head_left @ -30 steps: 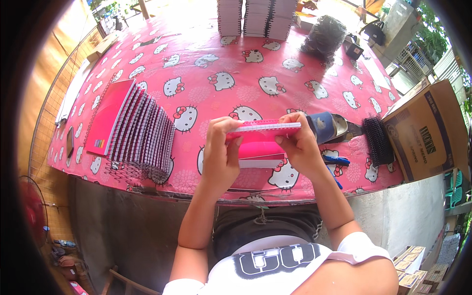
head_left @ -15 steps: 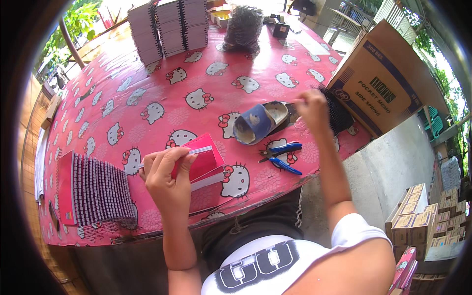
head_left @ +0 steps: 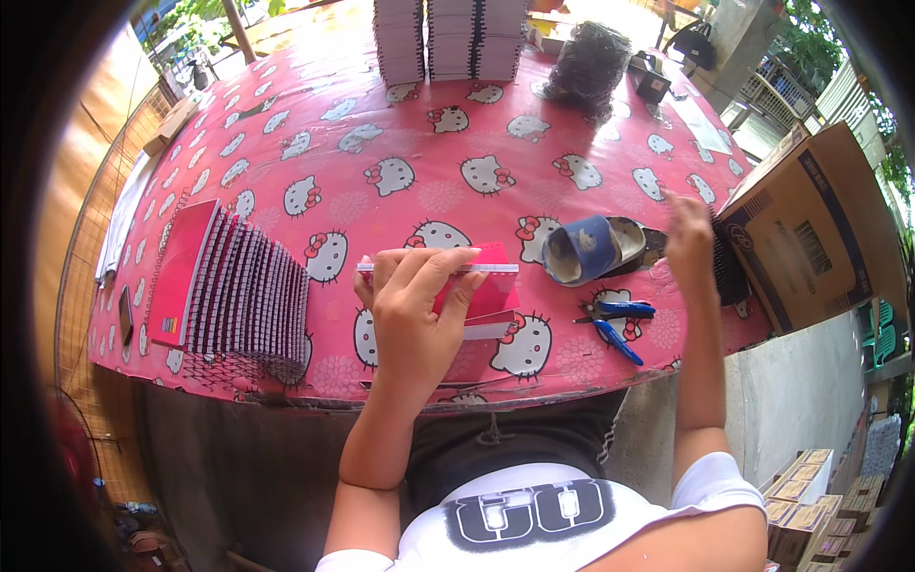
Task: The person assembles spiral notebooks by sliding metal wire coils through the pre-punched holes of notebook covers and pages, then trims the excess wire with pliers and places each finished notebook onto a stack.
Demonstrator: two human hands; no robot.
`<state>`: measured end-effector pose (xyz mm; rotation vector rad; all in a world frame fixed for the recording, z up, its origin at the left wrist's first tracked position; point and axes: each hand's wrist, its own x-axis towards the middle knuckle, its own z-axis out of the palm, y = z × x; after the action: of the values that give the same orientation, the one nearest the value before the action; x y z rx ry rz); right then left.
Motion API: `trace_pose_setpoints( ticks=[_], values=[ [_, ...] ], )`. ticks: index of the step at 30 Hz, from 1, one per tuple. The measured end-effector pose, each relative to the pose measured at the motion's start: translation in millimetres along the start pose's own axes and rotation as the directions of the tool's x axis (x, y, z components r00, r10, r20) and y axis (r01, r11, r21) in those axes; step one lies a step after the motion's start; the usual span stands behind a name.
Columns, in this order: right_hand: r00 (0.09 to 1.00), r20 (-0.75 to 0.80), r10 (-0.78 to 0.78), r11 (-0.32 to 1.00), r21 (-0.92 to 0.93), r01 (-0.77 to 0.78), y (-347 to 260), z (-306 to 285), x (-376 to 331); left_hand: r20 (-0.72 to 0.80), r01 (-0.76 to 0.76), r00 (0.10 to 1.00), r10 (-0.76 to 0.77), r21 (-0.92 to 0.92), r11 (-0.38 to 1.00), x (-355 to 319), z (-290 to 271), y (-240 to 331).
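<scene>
On the near edge of the pink cartoon-cat tablecloth (head_left: 400, 133), I hold a pink notebook (head_left: 481, 286) with my left hand (head_left: 412, 310), fingers wrapped over its top edge and clenched on it, so that the white strip along that edge shows just past my fingertips. The notebook sits low over the cloth, right in front of my body. My right hand (head_left: 688, 243) is out to the right, well apart from the notebook, its fingers loosely spread and raised over a dark bundle of binding coils (head_left: 726, 272) at the table's right edge; I cannot tell whether it touches or grasps anything there. Between my two hands lies a blue sandal (head_left: 586, 248), and just nearer to me than it lie blue-handled pliers (head_left: 615, 319). To my left a fanned row of spiral-bound notebooks (head_left: 243, 296) leans together on the cloth, pink covers outward. At the far side stand stacks of notebooks (head_left: 448, 38), with a dark tangle of coils (head_left: 591, 62) beside them. Off the right edge of the table stands an open cardboard box (head_left: 810, 229).
</scene>
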<state>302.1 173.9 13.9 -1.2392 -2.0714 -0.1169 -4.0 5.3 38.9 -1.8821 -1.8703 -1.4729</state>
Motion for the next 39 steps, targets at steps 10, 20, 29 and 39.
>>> trace_pose_setpoints(
  ticks=[10, 20, 29, 39],
  values=[
    [0.986, 0.073, -0.147, 0.731, 0.68, 0.059, -158, -3, -11, -0.043, -0.006, 0.999, 0.004, -0.066, 0.998, -2, 3, 2],
    [0.878, 0.36, -0.316, 0.737, 0.676, -0.012, -155, -11, 13, -0.146, -0.024, 0.989, 0.01, -0.094, 0.995, -7, 7, -1],
    [0.894, 0.167, -0.416, 0.691, 0.697, 0.191, -157, -5, 18, -0.116, -0.007, 0.993, 0.007, -0.003, 1.0, -4, 8, -1],
    [0.91, 0.138, -0.39, 0.728, 0.652, 0.213, -154, -8, 12, -0.146, -0.084, 0.987, 0.067, -0.111, 0.99, -23, 9, -7]
  ],
)
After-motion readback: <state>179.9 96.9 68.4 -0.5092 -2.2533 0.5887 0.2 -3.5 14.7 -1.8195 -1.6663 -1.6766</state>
